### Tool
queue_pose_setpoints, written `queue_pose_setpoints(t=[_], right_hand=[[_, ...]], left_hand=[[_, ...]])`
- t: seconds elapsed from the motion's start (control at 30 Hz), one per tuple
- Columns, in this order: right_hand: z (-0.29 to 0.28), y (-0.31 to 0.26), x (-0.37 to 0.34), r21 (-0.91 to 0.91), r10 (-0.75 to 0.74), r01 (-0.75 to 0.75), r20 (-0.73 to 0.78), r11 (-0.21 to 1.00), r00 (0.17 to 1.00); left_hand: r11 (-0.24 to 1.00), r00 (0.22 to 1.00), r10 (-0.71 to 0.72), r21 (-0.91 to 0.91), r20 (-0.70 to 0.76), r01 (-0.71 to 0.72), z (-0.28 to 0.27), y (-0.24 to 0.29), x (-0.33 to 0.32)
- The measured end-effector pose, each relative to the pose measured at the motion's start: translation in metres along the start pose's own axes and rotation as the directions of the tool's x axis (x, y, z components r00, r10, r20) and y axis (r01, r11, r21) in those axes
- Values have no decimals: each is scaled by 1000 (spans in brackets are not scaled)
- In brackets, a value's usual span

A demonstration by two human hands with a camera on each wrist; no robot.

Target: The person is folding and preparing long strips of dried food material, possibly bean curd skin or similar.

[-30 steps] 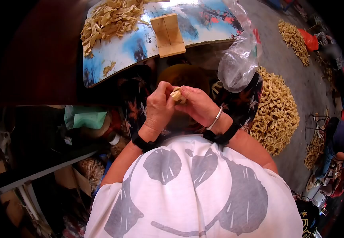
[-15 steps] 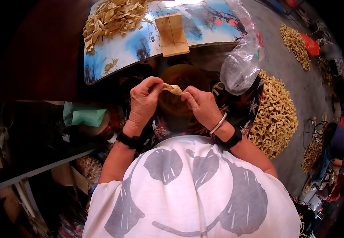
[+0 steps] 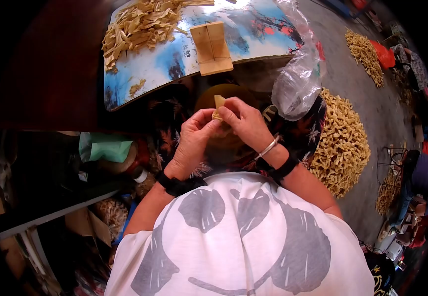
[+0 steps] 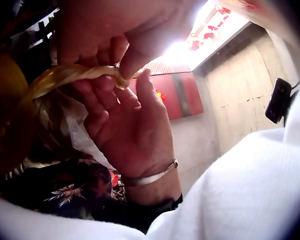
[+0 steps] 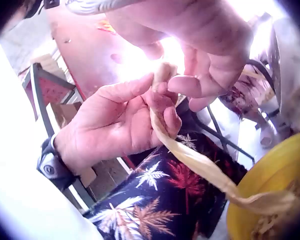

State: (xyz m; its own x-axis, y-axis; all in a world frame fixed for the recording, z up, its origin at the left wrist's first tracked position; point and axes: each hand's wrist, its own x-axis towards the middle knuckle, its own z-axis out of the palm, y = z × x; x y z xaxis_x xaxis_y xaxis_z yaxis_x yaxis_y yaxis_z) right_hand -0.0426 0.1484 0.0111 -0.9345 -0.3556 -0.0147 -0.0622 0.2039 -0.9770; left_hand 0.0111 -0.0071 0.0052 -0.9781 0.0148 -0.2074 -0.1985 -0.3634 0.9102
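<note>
A pale yellow, pliable strip [image 5: 200, 162] is held between both hands, bent into a loop at the fingertips. Its long twisted tail hangs down to a yellow basin [image 5: 262, 160] in the right wrist view. My left hand [image 3: 195, 139] pinches the strip between thumb and fingers. My right hand [image 3: 248, 126], with a silver bracelet, pinches the same strip close beside the left fingertips. In the head view a short end of the strip [image 3: 219, 101] stands up above the fingers; the rest is mostly hidden by the hands.
Ahead is a board with a painted pattern [image 3: 159, 74], bearing a pile of loose strips [image 3: 142, 29] and an L-shaped wooden piece [image 3: 211, 47]. A clear plastic bag [image 3: 293, 91] hangs at its right edge. A large heap of knotted pieces [image 3: 342, 145] lies to the right.
Half a second ago the hands were apart with the strip stretched between them. They have come together again, and an end of the strip now points up.
</note>
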Motion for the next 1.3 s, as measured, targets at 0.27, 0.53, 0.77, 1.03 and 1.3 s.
queue_pose_setpoints(t=[0.27, 0.53, 0.77, 1.03, 1.3], right_hand=[[6, 9, 3, -332, -391, 324, -158, 886, 907], [-12, 1, 2, 398, 153, -289, 340, 871, 928], [-28, 6, 5, 376, 258, -381, 338, 844, 905], [-35, -18, 46, 226, 44, -63, 88, 972, 995], [-37, -36, 129, -171, -310, 271, -272, 947, 911]], left_hand=[[936, 996, -84, 340, -38, 92, -2, 4, -3], [906, 994, 108, 413, -6, -96, 1, 3, -4], [960, 978, -208, 194, 17, 201, -19, 9, -16], [761, 961, 269, 599, 58, -249, -10, 34, 27], [480, 847, 525, 795, 79, -372, -11, 93, 125]])
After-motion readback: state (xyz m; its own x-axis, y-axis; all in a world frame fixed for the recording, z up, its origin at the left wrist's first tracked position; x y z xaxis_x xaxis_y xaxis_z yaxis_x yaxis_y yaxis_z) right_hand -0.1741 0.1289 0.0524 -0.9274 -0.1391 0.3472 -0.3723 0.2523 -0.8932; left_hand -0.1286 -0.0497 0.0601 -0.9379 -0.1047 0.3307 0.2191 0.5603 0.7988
